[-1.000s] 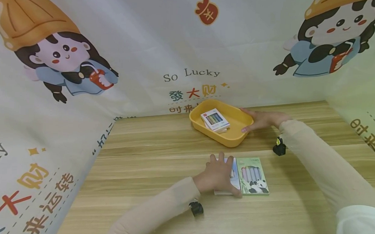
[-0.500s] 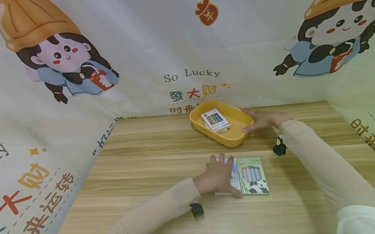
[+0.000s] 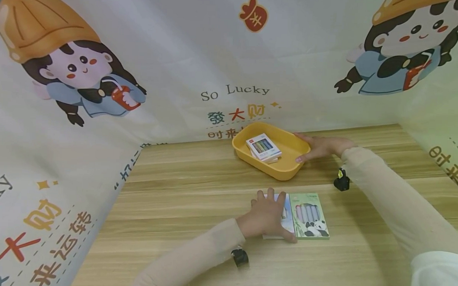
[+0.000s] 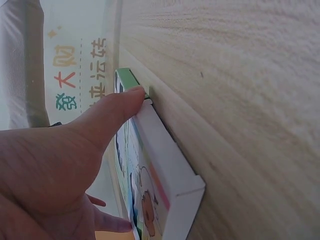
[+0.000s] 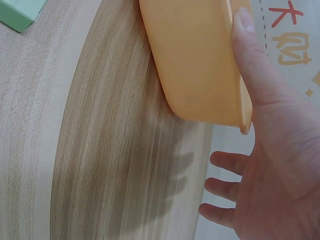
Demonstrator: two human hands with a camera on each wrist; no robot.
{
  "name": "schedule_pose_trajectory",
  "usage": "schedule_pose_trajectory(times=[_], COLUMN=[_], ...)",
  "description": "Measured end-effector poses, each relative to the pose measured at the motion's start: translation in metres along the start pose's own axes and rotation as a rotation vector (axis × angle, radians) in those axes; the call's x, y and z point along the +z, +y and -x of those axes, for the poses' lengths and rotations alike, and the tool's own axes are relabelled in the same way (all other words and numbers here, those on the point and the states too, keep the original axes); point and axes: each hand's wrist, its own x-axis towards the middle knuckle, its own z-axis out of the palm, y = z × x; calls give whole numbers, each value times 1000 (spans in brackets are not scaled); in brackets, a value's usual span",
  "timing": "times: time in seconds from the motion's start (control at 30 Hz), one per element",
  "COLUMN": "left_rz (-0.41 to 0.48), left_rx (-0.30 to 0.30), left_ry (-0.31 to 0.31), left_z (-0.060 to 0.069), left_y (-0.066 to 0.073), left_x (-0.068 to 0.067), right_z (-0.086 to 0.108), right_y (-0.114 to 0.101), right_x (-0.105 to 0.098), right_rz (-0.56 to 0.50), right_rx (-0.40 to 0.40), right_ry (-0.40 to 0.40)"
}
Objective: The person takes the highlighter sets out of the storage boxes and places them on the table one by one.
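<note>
The left hand [image 3: 265, 215] spans a white-and-blue box [image 3: 288, 221] lying flat on the table, thumb at its near edge and fingertips at its far edge. Touching that box on the right is a green box [image 3: 309, 216] with a panda picture. At the yellow tray [image 3: 282, 173], the right hand [image 3: 325, 147] grips the right end. The right wrist view shows the thumb [image 5: 248, 37] over the tray's rim [image 5: 245, 107], with several fingers spread outside. Inside the tray lies a white box [image 3: 263, 147] with coloured sticks pictured, on top of another white box.
The wood-grain table [image 3: 166, 204] meets a printed cloth backdrop [image 3: 179, 53] behind the tray and at both sides. A small black object [image 3: 341, 180] is by the right wrist, and another [image 3: 239, 256] is by the left wrist.
</note>
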Motion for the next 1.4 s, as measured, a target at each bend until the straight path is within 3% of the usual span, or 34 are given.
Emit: schedule_pose_trajectory(times=[0.3, 0.57, 0.73, 0.9, 1.03, 1.2, 1.4], left_rz=[59, 84, 61, 73, 42, 32, 114], left_rx=[-5, 23, 45, 47, 51, 27, -18], left_ry=[-25, 21, 18, 9, 51, 93, 68], left_z=[-1, 0, 1, -3, -9, -15, -23], left_y=[-1, -6, -8, -11, -15, -22, -28], left_x=[-7, -38, -48, -62, -82, -99, -107], right_z=[-3, 2, 1, -1, 0, 1, -1], right_y=[5, -4, -3, -1, -1, -3, -1], right_x=[0, -2, -1, 0, 0, 1, 0], right_rz=[3, -1, -11, 5, 11, 5, -8], right_rx=[10, 10, 17, 0, 0, -7, -16], right_ry=[0, -13, -21, -21, -19, -21, -18])
